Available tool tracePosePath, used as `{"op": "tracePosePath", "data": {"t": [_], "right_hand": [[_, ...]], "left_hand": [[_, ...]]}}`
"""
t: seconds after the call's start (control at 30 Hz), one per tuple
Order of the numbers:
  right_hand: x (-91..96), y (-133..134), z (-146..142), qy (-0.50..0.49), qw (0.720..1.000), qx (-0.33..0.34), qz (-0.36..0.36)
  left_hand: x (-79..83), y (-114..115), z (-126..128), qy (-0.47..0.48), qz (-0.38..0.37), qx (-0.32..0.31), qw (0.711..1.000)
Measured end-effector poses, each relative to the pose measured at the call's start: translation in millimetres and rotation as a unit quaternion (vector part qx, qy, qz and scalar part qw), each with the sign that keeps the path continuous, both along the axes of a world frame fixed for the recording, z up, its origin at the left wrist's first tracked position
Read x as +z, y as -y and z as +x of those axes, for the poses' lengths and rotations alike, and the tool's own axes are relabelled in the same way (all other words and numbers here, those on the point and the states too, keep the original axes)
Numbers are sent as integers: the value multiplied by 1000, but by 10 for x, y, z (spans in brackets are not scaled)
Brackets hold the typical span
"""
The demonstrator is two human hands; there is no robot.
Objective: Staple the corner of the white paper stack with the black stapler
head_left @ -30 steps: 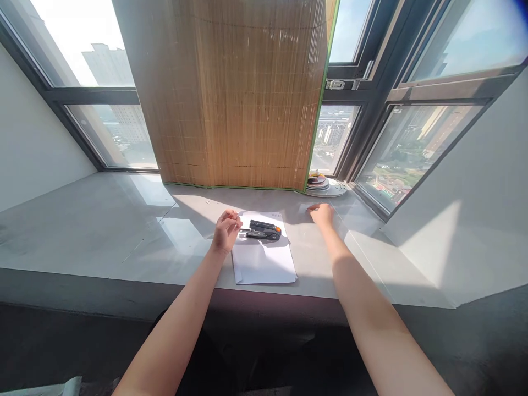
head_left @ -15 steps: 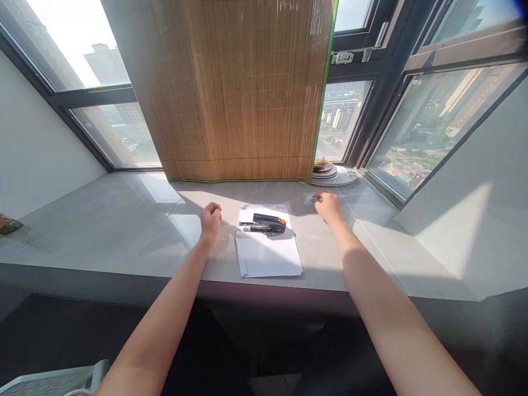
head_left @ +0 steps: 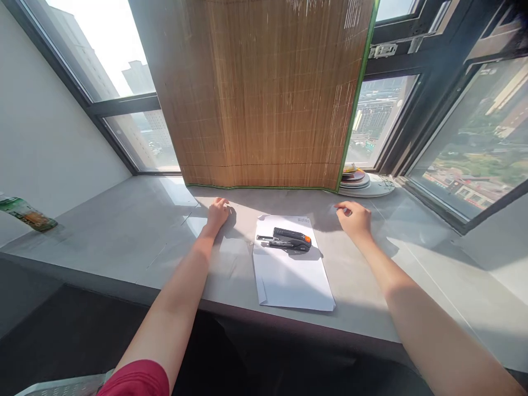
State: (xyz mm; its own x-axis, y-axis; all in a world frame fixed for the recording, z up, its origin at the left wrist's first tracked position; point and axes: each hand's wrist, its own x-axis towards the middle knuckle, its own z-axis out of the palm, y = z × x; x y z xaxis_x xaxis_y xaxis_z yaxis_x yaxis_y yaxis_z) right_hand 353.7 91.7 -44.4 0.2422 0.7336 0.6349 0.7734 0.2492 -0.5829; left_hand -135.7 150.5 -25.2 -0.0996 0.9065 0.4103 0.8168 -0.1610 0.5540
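Observation:
A black stapler (head_left: 289, 240) with an orange end lies open on a stack of white paper (head_left: 291, 275) on the grey window ledge (head_left: 124, 231). My left hand (head_left: 217, 213) rests on the ledge left of the paper, fingers curled, close to the foot of the bamboo blind. My right hand (head_left: 355, 218) rests on the ledge right of the paper, its fingers bent down onto the surface with a small pale thing at the fingertips that I cannot make out.
A bamboo blind (head_left: 268, 93) with green edging hangs down to the ledge behind the paper. Stacked plates (head_left: 363, 181) sit in the right corner by the window. A green packet (head_left: 25, 212) lies at the far left. Windows surround the ledge.
My left hand has moved away from the stapler, leftwards and further back toward the blind. My right hand stays beside the paper. The view has swung left and lower.

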Motion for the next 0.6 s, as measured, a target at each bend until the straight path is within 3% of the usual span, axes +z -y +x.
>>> {"op": "tracePosePath", "data": {"t": [0.17,0.33,0.47,0.5,0.53,0.6], "right_hand": [[75,67,-144,9,998,59,25],[163,228,-400,8,986,166,11],[237,429,-678,-36,949,309,-51],[249,476,-739,-43,936,343,-67],[257,517,-793,-41,924,371,-83],[260,579,-872,-20,907,404,-119]], "left_hand": [[-74,-118,-56,-22,-33,-18,999],[-1,-120,-46,-27,-47,-8,998],[31,7,271,30,-12,-20,999],[25,64,415,48,-7,-45,998],[15,127,573,109,-7,-111,988],[-7,259,893,207,-18,-220,953]]}}
